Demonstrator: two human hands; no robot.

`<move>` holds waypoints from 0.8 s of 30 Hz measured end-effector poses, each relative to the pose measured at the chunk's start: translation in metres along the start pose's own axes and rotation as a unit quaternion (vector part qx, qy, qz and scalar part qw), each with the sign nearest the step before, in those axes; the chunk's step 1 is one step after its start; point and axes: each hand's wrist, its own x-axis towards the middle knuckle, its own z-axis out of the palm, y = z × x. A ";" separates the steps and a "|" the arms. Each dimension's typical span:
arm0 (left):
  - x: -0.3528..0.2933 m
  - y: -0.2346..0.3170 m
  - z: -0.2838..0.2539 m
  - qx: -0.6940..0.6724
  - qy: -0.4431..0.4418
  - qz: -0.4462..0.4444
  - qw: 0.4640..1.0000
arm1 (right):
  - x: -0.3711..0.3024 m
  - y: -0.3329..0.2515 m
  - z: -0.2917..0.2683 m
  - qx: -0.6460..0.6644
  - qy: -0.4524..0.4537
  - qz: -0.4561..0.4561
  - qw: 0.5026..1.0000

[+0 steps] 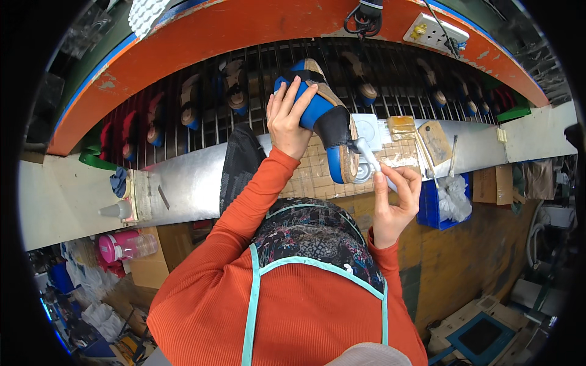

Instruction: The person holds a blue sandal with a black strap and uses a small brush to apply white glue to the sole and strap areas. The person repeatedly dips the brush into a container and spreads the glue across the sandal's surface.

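Observation:
My left hand (288, 121) is wrapped round a blue shoe last (316, 108) with black straps and a tan insole on it. The last is tilted, one end pointing down toward me. In my right hand (394, 204) is a slim white-handled tool (365, 149), pinched between thumb and fingers. Its head meets the insole's edge beside the lower black strap; I cannot make out the tip. Just behind the tool stands a white square container (368, 126) with a round top. Under the last lies a tan taped board (305, 177).
Beyond the metal ledge (186, 177) runs a rack of rods carrying several shoe lasts (237, 91). A black shoe upper or fabric piece (240, 165) lies by my left forearm. At right are brushes (453, 157), a tan block (401, 126) and a blue bin (430, 207) with crumpled plastic.

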 end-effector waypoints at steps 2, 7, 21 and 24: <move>0.000 -0.001 0.000 0.005 0.000 -0.001 1.000 | -0.003 0.001 -0.001 0.013 -0.013 0.007 1.000; 0.000 -0.003 -0.001 0.007 -0.013 -0.016 1.000 | -0.014 0.001 -0.007 0.066 -0.036 0.050 0.996; -0.005 0.011 0.000 0.033 -0.071 -0.041 0.996 | 0.000 0.013 -0.006 0.080 -0.036 0.054 0.995; -0.007 0.009 0.001 0.040 -0.074 -0.042 0.996 | 0.000 0.013 -0.007 0.088 -0.034 0.059 0.994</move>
